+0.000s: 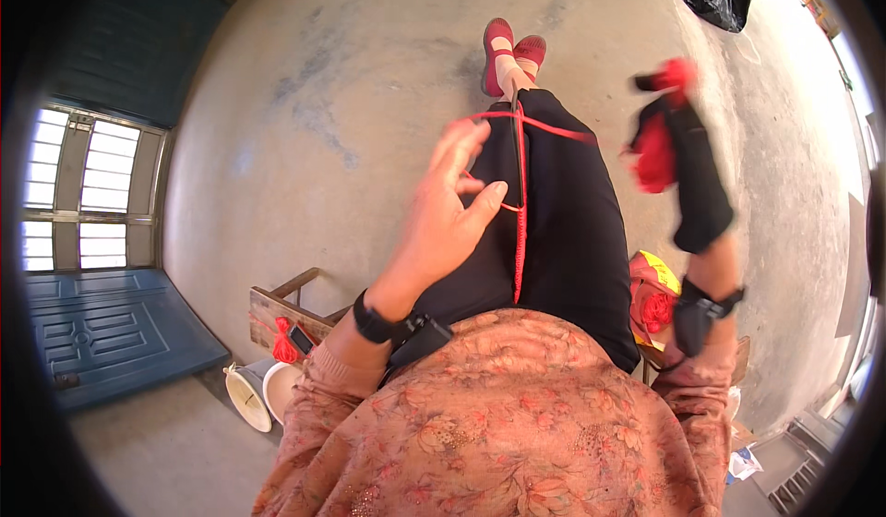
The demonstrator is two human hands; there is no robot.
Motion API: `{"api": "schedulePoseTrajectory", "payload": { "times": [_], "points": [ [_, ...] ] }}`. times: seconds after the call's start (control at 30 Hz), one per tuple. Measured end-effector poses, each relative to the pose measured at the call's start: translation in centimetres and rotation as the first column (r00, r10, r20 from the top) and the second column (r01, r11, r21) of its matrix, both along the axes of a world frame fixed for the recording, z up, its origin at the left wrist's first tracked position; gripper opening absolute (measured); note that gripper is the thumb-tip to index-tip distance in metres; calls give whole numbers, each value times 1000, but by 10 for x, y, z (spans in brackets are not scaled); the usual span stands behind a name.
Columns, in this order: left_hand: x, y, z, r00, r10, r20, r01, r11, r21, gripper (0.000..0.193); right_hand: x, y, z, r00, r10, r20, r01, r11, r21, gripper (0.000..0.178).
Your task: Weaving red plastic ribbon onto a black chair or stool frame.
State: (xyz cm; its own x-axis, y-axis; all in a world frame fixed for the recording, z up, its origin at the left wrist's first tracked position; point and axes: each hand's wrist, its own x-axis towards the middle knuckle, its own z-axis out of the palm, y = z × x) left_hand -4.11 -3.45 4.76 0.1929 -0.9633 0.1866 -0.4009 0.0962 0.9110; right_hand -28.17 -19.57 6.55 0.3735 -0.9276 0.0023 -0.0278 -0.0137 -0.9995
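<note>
Our legs in black trousers (pixel 568 208) stretch forward, seemingly so that the red braided cord (pixel 520 258) can lie straight along the lap within reach. Our left hand (pixel 450 196), thumb and fingers loosely parted, is just left of it, beside the crossing red strand (pixel 554 127). Our gloved right hand (pixel 687 152) (too blurred to tell its grip) is well right, touching red material (pixel 654 155).

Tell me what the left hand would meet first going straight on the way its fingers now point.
Probably the red cord strung just ahead of the left hand; blur and depth leave unclear whether they touch.
</note>
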Motion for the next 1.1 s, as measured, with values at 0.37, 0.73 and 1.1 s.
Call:
{"api": "schedulePoseTrajectory", "payload": {
  "times": [0.37,0.73,1.1],
  "points": [
    [-4,-3,-57,768,116,-630,139,930,340,29,62,70,-54,731,-143,-667,-298,813,-500,38],
    [-1,-12,-55,651,145,-745,121,949,291,27,59,72,-51,928,185,-322,-288,906,-311,36],
    [27,-1,-44,532,351,-771,-210,936,282,18,-7,32,-73,771,-243,588,-58,893,446,36]
  ]
}}
